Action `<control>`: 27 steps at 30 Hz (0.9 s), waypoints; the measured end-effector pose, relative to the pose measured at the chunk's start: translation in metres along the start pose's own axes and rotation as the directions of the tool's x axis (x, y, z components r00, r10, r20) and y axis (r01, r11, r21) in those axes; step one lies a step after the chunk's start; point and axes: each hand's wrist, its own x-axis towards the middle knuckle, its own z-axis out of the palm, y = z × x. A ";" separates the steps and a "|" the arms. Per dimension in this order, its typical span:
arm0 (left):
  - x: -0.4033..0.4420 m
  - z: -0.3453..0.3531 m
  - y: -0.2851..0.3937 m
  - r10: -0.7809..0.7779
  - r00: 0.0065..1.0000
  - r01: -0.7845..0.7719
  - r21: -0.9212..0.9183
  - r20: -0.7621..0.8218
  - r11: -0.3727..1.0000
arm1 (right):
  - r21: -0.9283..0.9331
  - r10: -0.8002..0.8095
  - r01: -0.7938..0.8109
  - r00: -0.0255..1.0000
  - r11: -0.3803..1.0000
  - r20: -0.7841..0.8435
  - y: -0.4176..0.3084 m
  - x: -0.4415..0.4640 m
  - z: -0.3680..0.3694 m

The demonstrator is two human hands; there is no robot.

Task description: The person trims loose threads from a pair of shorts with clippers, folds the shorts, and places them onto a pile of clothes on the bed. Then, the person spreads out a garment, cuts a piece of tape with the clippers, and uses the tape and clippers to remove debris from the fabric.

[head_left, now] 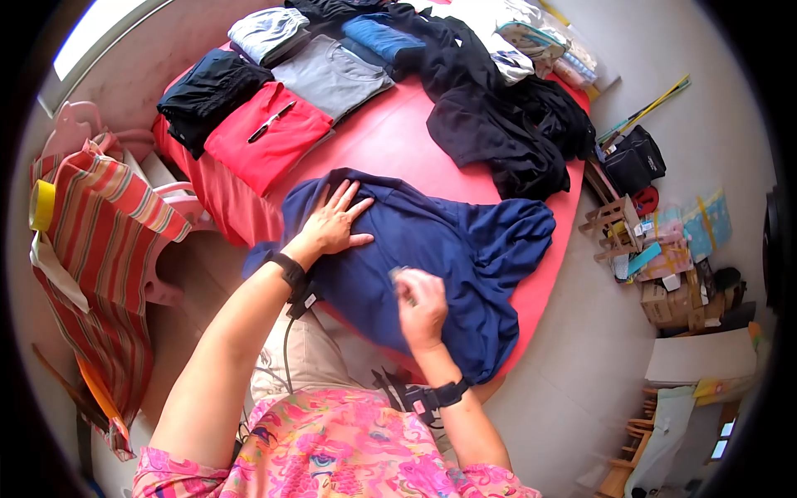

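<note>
A dark blue garment (490, 249) lies rumpled over the near edge of the pink-covered surface (398, 137). My left hand (334, 222) rests flat on its left part, fingers spread. Over the garment's middle, my right hand (422, 303) is closed, with something small and greyish at its fingertips that is too blurred to name. Beyond my left hand lies a folded red garment (249, 153) with a black pen (272, 121) on top. A folded grey shirt (328, 79) is next to it.
Black clothes (490, 133) lie heaped at the back right, and a folded black garment (207, 91) at the back left. A striped cloth (104, 266) hangs over a pink chair (79, 120) on the left. Boxes (668, 303) stand on the floor at right.
</note>
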 end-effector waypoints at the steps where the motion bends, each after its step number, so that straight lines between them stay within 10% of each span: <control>1: -0.001 0.002 -0.001 0.004 1.000 -0.004 -0.003 -0.007 1.000 | -0.041 -0.073 0.078 0.990 0.996 0.125 -0.001 -0.011 0.005; 4: 0.001 0.004 -0.003 -0.016 0.999 0.015 0.011 0.028 1.000 | -0.055 -0.084 0.107 0.946 0.993 0.313 0.019 -0.032 0.022; 8: 0.002 0.000 -0.018 0.071 0.997 -0.052 -0.371 0.037 0.927 | 0.326 0.203 -0.356 0.884 0.876 0.422 0.039 -0.017 0.021; 10: -0.010 -0.010 -0.023 0.133 0.991 -0.078 -0.705 0.023 0.704 | 0.585 0.434 -0.640 0.768 0.498 0.471 0.045 -0.018 0.013; 12: -0.040 -0.018 -0.024 0.173 0.944 0.219 -0.926 0.280 0.307 | 0.553 0.616 -0.727 0.665 0.407 0.423 0.040 -0.017 -0.005; 14: -0.084 -0.025 -0.021 0.312 0.819 0.438 -0.876 0.482 0.202 | 0.606 0.679 -0.737 0.611 0.300 0.407 0.030 -0.019 -0.016; 16: -0.116 0.014 -0.021 0.269 0.663 0.578 -0.706 0.698 0.410 | 0.605 0.657 -0.707 0.657 0.367 0.369 0.033 -0.033 -0.012; 18: -0.136 0.036 -0.007 0.238 0.721 0.331 -0.624 0.651 0.708 | 0.604 0.599 -0.623 0.750 0.498 0.280 0.031 -0.044 -0.002; 20: -0.141 0.042 0.017 0.194 0.734 0.415 -0.656 0.651 0.630 | 0.554 0.576 -0.617 0.769 0.559 0.276 0.023 -0.051 0.000; 22: -0.139 0.068 0.029 0.131 0.852 0.505 -0.862 0.507 0.050 | 0.509 0.508 -0.569 0.818 0.646 0.269 0.012 -0.057 0.000; 24: -0.133 0.090 0.024 0.149 0.795 0.574 -0.809 0.588 0.124 | 0.423 0.397 -0.464 0.885 0.778 0.241 0.008 -0.069 0.007; 27: -0.135 0.114 0.021 0.121 0.673 0.738 -0.652 0.730 -0.173 | 0.321 0.264 -0.327 0.938 0.889 0.226 -0.002 -0.073 0.010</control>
